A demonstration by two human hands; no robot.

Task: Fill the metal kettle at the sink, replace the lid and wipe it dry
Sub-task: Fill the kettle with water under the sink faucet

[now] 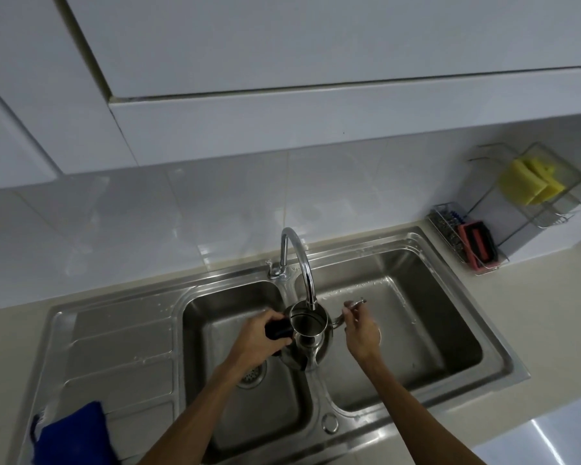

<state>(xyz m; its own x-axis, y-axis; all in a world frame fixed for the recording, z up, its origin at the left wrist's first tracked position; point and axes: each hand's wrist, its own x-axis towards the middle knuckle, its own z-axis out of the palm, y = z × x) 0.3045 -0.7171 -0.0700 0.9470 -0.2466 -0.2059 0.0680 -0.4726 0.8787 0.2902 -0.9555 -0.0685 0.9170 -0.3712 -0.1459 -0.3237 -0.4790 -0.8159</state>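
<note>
The metal kettle [307,344] is held over the divider of the steel double sink [497,350]. Its mouth is open and sits right under the outlet of the curved tap [299,250]. My left hand [255,344] grips the kettle's black handle on the left side. My right hand [359,333] hovers just right of the kettle's spout, and its fingers pinch a small shiny metal piece [359,302] that looks like the kettle lid; most of it is hidden by the hand. I cannot tell whether water is running.
A blue cloth [71,434] lies on the wet drainboard at the lower left. On the beige counter at the back right stands a wire rack [537,209] with yellow sponges [530,184], and a red and black scrubber [477,245]. White cupboards hang overhead.
</note>
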